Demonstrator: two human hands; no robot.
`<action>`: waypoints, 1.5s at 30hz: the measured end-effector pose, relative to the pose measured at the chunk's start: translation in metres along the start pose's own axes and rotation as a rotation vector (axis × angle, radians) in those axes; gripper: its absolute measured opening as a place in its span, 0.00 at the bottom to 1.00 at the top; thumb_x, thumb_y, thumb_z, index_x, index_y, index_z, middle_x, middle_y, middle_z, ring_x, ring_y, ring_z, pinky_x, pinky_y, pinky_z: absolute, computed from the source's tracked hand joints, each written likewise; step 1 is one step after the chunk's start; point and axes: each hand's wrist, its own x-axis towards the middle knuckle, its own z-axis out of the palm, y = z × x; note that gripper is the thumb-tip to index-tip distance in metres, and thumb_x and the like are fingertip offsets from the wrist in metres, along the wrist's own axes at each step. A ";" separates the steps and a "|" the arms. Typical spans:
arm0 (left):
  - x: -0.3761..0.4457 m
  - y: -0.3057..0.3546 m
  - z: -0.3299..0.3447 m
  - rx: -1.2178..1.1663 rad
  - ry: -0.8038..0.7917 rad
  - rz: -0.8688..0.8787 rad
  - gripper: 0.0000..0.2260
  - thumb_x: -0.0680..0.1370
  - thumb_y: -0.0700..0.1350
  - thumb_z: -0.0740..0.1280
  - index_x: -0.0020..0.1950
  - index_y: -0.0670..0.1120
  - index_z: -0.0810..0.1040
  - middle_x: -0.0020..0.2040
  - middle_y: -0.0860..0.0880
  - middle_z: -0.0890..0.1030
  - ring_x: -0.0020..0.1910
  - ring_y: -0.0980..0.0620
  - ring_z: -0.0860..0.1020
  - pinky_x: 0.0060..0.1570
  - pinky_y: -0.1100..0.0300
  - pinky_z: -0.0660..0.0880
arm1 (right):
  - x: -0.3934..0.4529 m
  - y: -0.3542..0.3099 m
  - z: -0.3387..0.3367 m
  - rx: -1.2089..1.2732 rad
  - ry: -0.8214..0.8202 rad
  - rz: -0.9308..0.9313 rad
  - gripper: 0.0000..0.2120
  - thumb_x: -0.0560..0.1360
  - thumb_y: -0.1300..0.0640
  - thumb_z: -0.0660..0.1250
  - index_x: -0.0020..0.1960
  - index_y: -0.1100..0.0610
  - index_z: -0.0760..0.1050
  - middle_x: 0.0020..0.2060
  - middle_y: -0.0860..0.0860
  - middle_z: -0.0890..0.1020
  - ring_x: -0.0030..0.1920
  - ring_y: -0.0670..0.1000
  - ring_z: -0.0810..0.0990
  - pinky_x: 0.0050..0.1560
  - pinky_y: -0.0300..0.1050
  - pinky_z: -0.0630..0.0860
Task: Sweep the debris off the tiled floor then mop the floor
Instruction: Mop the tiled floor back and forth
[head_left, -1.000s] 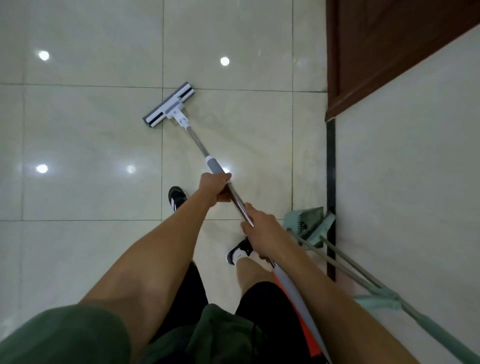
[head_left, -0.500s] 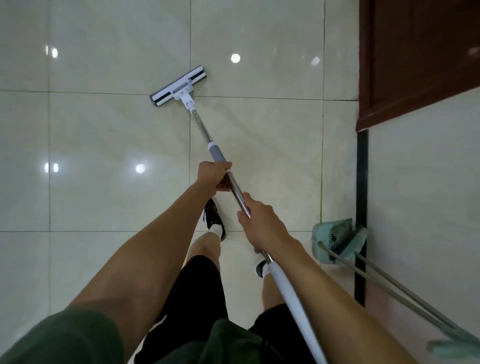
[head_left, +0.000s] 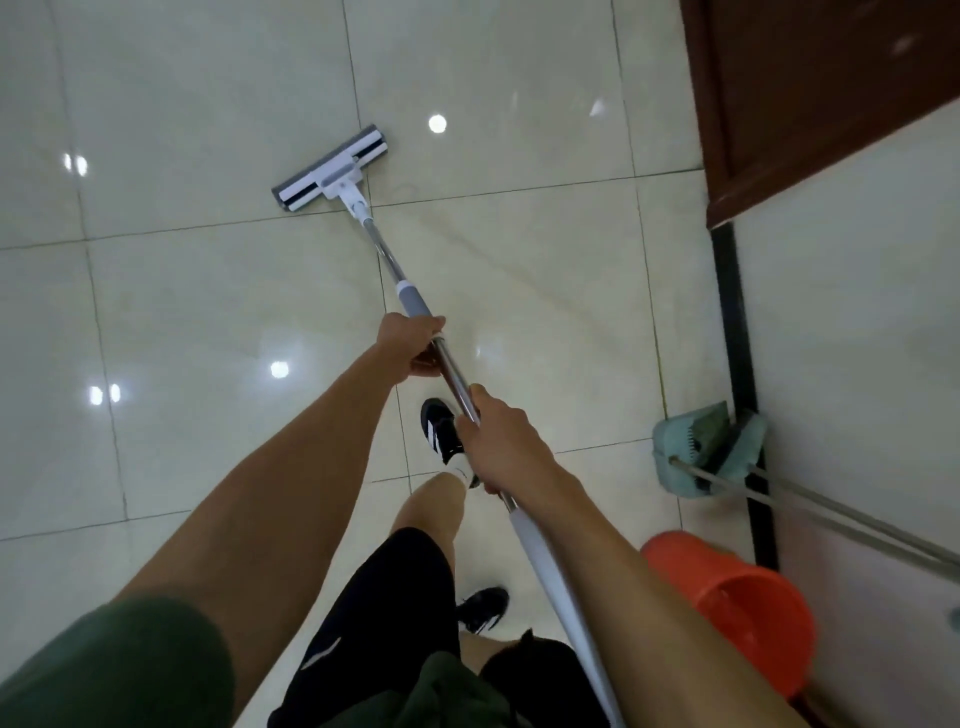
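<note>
The mop (head_left: 447, 358), gripped by both the left hand (head_left: 413, 345) and right hand (head_left: 501, 441), has pushed its head (head_left: 330, 168) farther ahead over the floor (head_left: 208, 312), so mopping continues.

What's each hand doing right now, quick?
Left hand: fingers curled round the mop handle, just below its grey collar.
Right hand: gripping the same handle lower down.

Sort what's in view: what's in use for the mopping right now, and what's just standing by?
In use:
mop, head flat on the floor
left hand and right hand, both gripping the mop's handle

Standing by:
broom and dustpan, leaning at the wall
orange bucket
brown door
</note>
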 end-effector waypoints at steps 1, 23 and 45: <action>-0.003 -0.008 0.002 0.023 -0.002 0.002 0.21 0.78 0.45 0.74 0.62 0.34 0.74 0.49 0.35 0.84 0.33 0.43 0.84 0.28 0.51 0.81 | -0.006 0.007 0.009 0.014 0.009 0.009 0.14 0.82 0.52 0.54 0.67 0.52 0.67 0.41 0.51 0.77 0.31 0.50 0.76 0.28 0.43 0.72; -0.189 -0.313 0.153 0.581 -0.289 0.090 0.13 0.79 0.43 0.71 0.56 0.38 0.71 0.44 0.35 0.83 0.35 0.40 0.86 0.36 0.45 0.84 | -0.286 0.263 0.192 0.455 0.213 0.233 0.11 0.83 0.50 0.58 0.62 0.53 0.69 0.43 0.50 0.78 0.35 0.50 0.77 0.40 0.48 0.80; -0.052 -0.058 0.185 0.595 -0.195 0.279 0.19 0.76 0.48 0.72 0.60 0.35 0.78 0.52 0.37 0.85 0.41 0.42 0.85 0.37 0.49 0.83 | -0.081 0.129 0.021 0.830 0.383 0.181 0.08 0.81 0.56 0.60 0.54 0.60 0.72 0.33 0.54 0.74 0.22 0.49 0.73 0.26 0.46 0.76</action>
